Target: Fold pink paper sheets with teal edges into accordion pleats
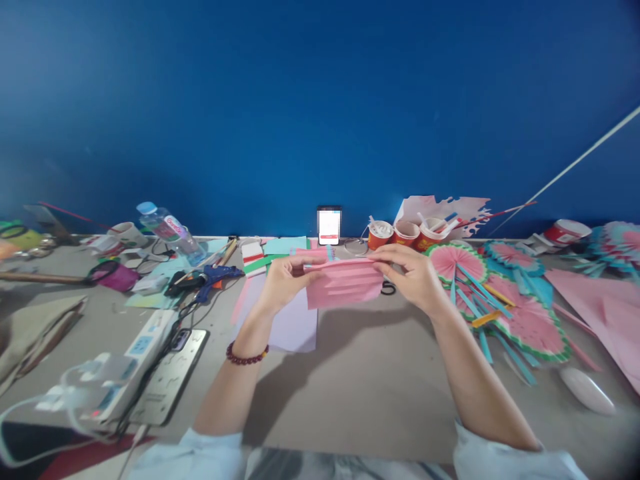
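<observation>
A pink sheet of paper with several parallel creases [344, 285] is held up over the table between both hands. My left hand [287, 283] pinches its upper left edge between thumb and fingers. At the upper right corner, my right hand [407, 273] grips the same paper in a pinch. Behind the paper lie pink and blue folded strips [313, 255], partly covered. Black scissor handles [388, 288] peek out beside my right hand. Under my left hand, lilac paper sheets [295, 330] rest on the table.
Watermelon-patterned paper fans [533, 313] and pink sheets [620, 313] lie to the right. Red paper cups [381, 235] and a lit phone [329, 225] stand along the blue wall. Leftward are a glue gun [213, 280], a bottle [173, 230], a power strip [143, 353] and another phone [173, 380].
</observation>
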`<state>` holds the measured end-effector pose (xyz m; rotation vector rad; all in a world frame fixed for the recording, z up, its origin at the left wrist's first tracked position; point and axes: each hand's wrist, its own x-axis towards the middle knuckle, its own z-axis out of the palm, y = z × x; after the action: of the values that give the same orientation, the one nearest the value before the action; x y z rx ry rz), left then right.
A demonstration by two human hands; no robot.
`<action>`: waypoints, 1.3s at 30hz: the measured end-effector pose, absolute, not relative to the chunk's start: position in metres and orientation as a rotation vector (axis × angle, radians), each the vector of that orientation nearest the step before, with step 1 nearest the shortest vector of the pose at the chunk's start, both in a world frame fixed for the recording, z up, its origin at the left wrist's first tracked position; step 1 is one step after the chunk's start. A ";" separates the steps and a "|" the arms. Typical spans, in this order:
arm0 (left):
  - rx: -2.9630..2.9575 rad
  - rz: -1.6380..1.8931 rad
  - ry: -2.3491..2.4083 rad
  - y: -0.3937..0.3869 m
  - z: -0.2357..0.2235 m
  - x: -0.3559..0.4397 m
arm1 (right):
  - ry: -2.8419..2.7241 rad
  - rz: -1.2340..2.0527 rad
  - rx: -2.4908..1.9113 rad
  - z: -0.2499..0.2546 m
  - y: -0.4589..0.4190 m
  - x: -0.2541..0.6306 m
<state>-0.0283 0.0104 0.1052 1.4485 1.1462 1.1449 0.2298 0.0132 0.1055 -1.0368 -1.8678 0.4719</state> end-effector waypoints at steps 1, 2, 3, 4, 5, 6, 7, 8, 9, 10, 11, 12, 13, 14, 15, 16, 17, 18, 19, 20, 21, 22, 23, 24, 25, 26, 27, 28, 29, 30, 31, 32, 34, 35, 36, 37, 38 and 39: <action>1.465 1.141 1.153 0.010 0.106 -0.029 | -1.873 0.466 -1.040 0.106 0.012 0.230; 1.483 1.131 1.163 0.010 0.106 -0.030 | -1.877 0.462 -1.040 0.107 0.012 0.230; 1.495 1.120 1.169 0.009 0.107 -0.031 | -1.879 0.462 -1.042 0.107 0.012 0.230; 1.497 1.116 1.167 0.010 0.107 -0.033 | -1.882 0.466 -1.042 0.107 0.011 0.230; 1.486 1.123 1.157 0.010 0.107 -0.034 | -1.886 0.473 -1.041 0.107 0.011 0.230; 1.468 1.138 1.138 0.010 0.106 -0.035 | -1.887 0.480 -1.039 0.107 0.012 0.231; 1.446 1.162 1.113 0.011 0.106 -0.035 | -1.886 0.485 -1.037 0.107 0.012 0.231; 1.425 1.185 1.087 0.011 0.105 -0.035 | -1.885 0.488 -1.036 0.106 0.012 0.231; 1.410 1.206 1.068 0.011 0.105 -0.036 | -1.887 0.489 -1.034 0.106 0.012 0.232; 1.405 1.221 1.056 0.011 0.106 -0.036 | -1.887 0.487 -1.033 0.106 0.012 0.232; 1.409 1.230 1.054 0.010 0.106 -0.035 | -1.889 0.484 -1.032 0.106 0.012 0.232; 1.422 1.238 1.062 0.009 0.107 -0.035 | -1.892 0.481 -1.027 0.106 0.012 0.232; 1.443 1.250 1.081 0.008 0.108 -0.035 | -1.895 0.479 -1.021 0.106 0.012 0.232; 1.470 1.263 1.108 0.006 0.109 -0.035 | -1.897 0.477 -1.014 0.107 0.012 0.231; 1.502 1.277 1.141 0.005 0.110 -0.035 | -1.898 0.475 -1.005 0.107 0.012 0.231; 1.536 1.287 1.177 0.003 0.111 -0.035 | -1.899 0.473 -0.996 0.108 0.012 0.231; 1.567 1.295 1.212 0.002 0.112 -0.035 | -1.900 0.469 -0.990 0.108 0.012 0.231; 1.593 1.303 1.238 0.002 0.113 -0.035 | -1.897 0.461 -0.987 0.109 0.012 0.231; 1.615 1.311 1.250 0.001 0.113 -0.035 | -1.892 0.451 -0.986 0.109 0.012 0.231; 1.633 1.323 1.252 0.001 0.113 -0.035 | -1.887 0.439 -0.987 0.109 0.012 0.231; 1.652 1.339 1.245 0.001 0.113 -0.036 | -1.881 0.427 -0.986 0.109 0.012 0.231; 1.678 1.357 1.237 0.002 0.113 -0.036 | -1.877 0.417 -0.985 0.110 0.012 0.232; 1.714 1.372 1.237 0.002 0.113 -0.036 | -1.878 0.409 -0.981 0.109 0.012 0.232; 1.758 1.382 1.246 0.003 0.113 -0.037 | -1.881 0.401 -0.973 0.109 0.012 0.232; 1.805 1.391 1.264 0.003 0.114 -0.037 | -1.884 0.394 -0.968 0.109 0.013 0.232; 1.850 1.394 1.284 0.003 0.115 -0.037 | -1.883 0.387 -0.966 0.109 0.013 0.232; 1.884 1.391 1.302 0.003 0.116 -0.038 | -1.882 0.383 -0.971 0.109 0.012 0.232; 1.905 1.380 1.317 0.003 0.117 -0.038 | -1.880 0.384 -0.985 0.109 0.012 0.232; 1.909 1.364 1.324 0.002 0.118 -0.038 | -1.876 0.389 -1.007 0.109 0.012 0.232; 1.902 1.344 1.323 0.002 0.118 -0.038 | -1.872 0.398 -1.033 0.109 0.011 0.231; 1.885 1.324 1.319 0.002 0.119 -0.038 | -1.867 0.407 -1.055 0.110 0.010 0.231; 1.862 1.309 1.313 0.002 0.119 -0.038 | -1.863 0.417 -1.069 0.110 0.010 0.231; 1.813 1.297 1.291 0.002 0.118 -0.038 | -1.849 0.435 -1.078 0.111 0.008 0.231; 1.786 1.297 1.272 0.003 0.118 -0.038 | -1.842 0.443 -1.074 0.112 0.007 0.231; 1.752 1.297 1.243 0.003 0.117 -0.039 | -1.833 0.451 -1.072 0.112 0.007 0.232; 1.709 1.296 1.206 0.003 0.117 -0.040 | -1.823 0.459 -1.069 0.112 0.006 0.232; 1.662 1.285 1.164 0.003 0.116 -0.041 | -1.813 0.469 -1.067 0.112 0.005 0.231; 1.615 1.265 1.123 0.003 0.117 -0.042 | -1.802 0.483 -1.064 0.112 0.004 0.231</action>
<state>-0.0422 0.0027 0.1168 1.6154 1.1232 1.2653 0.2311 0.0043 0.1123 -1.0641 -1.8021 0.4829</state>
